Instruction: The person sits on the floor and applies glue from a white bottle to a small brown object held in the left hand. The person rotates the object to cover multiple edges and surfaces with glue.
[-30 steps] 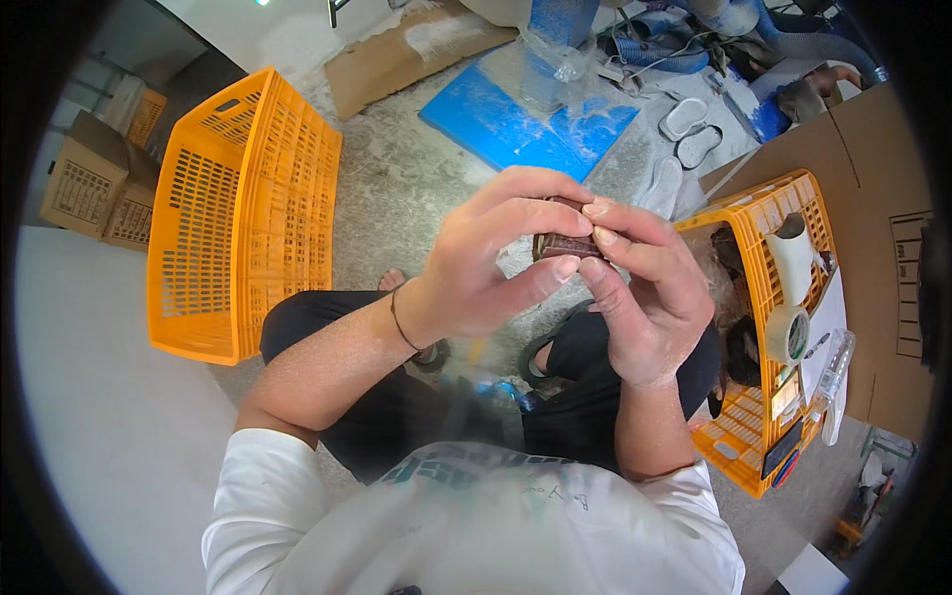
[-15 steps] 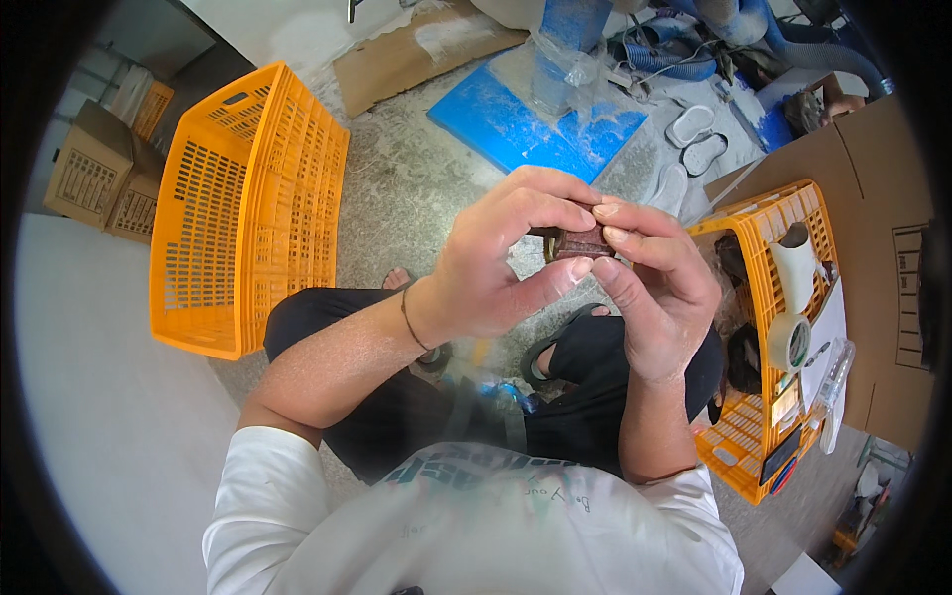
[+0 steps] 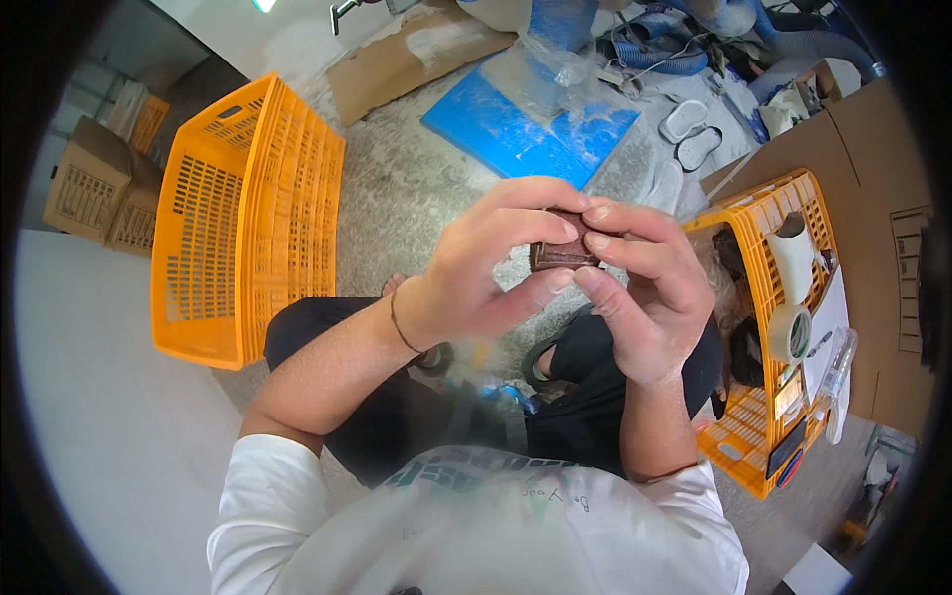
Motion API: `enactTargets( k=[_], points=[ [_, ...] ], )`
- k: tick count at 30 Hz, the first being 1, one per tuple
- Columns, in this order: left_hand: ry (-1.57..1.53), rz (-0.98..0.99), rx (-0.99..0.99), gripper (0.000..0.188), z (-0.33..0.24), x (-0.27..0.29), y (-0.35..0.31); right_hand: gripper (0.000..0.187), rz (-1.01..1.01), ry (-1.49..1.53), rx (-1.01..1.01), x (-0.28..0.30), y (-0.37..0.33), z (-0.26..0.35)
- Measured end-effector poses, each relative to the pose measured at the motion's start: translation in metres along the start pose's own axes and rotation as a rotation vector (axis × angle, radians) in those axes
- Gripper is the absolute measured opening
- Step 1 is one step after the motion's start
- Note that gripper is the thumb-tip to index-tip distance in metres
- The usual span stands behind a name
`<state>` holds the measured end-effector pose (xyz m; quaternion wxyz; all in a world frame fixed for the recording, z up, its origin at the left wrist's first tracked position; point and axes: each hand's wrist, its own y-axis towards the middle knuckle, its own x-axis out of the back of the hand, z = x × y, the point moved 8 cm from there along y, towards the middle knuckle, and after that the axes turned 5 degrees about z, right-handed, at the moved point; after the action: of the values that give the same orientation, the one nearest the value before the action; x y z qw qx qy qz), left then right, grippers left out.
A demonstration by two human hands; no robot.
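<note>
Between both hands, above my knees, is a small dark reddish-brown block-like piece with a darker, shiny edge along its near side. I cannot make out its exact kind. My left hand pinches its left part, thumb below and fingers over the top. From the other side my right hand closes on it with thumb and fingertips. The fingers cover its upper and right parts. Pale dust coats both hands.
Stacked orange plastic crates stand at the left. At the right, another orange crate carries a tape roll and a phone. Beyond my hands lie a dusty blue board, flattened cardboard and sandals.
The brown piece has turned in my fingers, so more of its face and its dark near edge show. Both hands have shifted slightly left and keep their hold.
</note>
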<state>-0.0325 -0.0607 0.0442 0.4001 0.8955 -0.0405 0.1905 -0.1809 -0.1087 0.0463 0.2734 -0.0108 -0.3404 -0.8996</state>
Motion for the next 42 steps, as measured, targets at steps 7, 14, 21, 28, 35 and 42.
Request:
enactTargets(
  k=[7, 14, 21, 28, 35, 42],
  points=[
    [0.104, 0.106, -0.163, 0.036, -0.026, 0.002, 0.005, 0.036, -0.018, 0.109, 0.134, -0.005, -0.002, 0.017],
    [0.146, 0.063, -0.291, 0.031, -0.039, 0.003, 0.0, 0.059, -0.028, 0.377, 0.084, -0.006, -0.003, 0.013],
    [0.137, 0.043, -0.282, 0.036, -0.041, 0.006, 0.004, 0.059, -0.031, 0.314, 0.104, -0.005, -0.004, 0.011],
    [-0.038, 0.026, -0.003, 0.035, -0.018, 0.008, 0.003, 0.066, -0.008, 0.265, -0.021, -0.006, -0.007, 0.0],
    [-1.11, -0.304, 0.455, 0.028, 0.032, -0.01, -0.019, 0.074, -0.112, 0.273, -0.128, -0.004, -0.012, -0.007],
    [-1.378, -0.337, 0.657, 0.029, 0.04, -0.028, -0.032, 0.069, -0.116, 0.157, -0.238, -0.006, -0.013, -0.016]
  ],
)
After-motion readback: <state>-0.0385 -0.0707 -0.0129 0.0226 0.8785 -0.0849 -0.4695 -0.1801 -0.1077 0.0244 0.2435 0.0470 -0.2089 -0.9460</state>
